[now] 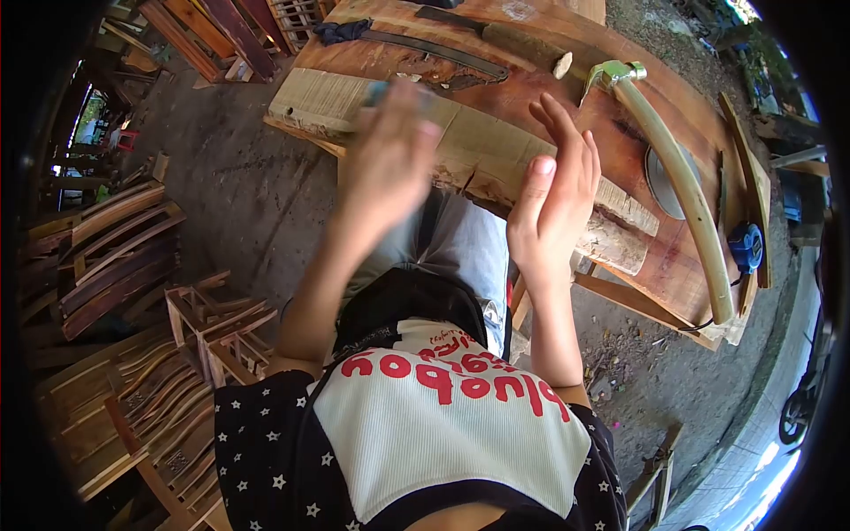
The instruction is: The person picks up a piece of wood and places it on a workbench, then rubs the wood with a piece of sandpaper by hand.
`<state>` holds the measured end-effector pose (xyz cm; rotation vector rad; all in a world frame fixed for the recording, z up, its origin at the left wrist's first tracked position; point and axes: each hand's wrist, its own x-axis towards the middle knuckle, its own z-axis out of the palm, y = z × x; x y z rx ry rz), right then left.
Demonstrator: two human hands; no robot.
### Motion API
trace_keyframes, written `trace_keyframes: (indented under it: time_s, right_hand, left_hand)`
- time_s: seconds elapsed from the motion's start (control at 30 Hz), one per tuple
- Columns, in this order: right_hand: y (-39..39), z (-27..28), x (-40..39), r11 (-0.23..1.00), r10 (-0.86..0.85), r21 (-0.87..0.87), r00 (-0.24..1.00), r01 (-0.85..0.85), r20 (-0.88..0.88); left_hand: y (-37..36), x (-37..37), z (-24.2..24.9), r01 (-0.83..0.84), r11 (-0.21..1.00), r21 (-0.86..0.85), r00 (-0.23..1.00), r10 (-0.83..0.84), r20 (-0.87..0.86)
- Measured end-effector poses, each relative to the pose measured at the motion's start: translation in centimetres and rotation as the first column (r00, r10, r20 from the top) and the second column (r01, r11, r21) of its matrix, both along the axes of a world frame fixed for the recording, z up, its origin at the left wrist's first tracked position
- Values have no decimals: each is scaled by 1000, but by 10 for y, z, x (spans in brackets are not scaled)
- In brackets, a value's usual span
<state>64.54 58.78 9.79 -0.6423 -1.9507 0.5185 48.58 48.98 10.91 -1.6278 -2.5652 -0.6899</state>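
Observation:
My left hand (pixel 388 164), blurred by motion, is over the left part of a pale, rough-edged plank (pixel 482 137). A small bluish thing (pixel 378 92) shows at its fingertips, too smeared to identify. Over the plank's right part is my right hand (pixel 558 190), its fingers raised and apart and nothing in it. Whether it touches the wood cannot be seen. The plank lies along the near side of a reddish wooden table (pixel 673 111). Right of my right hand lies a hammer (pixel 677 168) with a long pale handle, its greenish head pointing away from me.
A saw-like blade (pixel 434 55) with dark cloth wrapping and a wooden-handled tool (pixel 522 44) lie farther back. A round grey disc (pixel 666 181) lies beside the hammer, a blue tape measure (pixel 745 248) at the right edge. Curved wooden pieces (pixel 124 252) and chair frames (pixel 217 323) stand left.

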Motion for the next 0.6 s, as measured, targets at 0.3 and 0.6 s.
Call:
trace_keyframes:
  time_s: [0.3,0.6]
  right_hand:
    - [0,2,-2,1000,-21,8,996,21,86]
    - [-4,7,-2,996,-79,-26,984,84,158]
  left_hand:
    - [0,41,-11,258,961,100,959,-243,-144]
    - [-25,-105,-31,-253,955,155,945,278,-173]
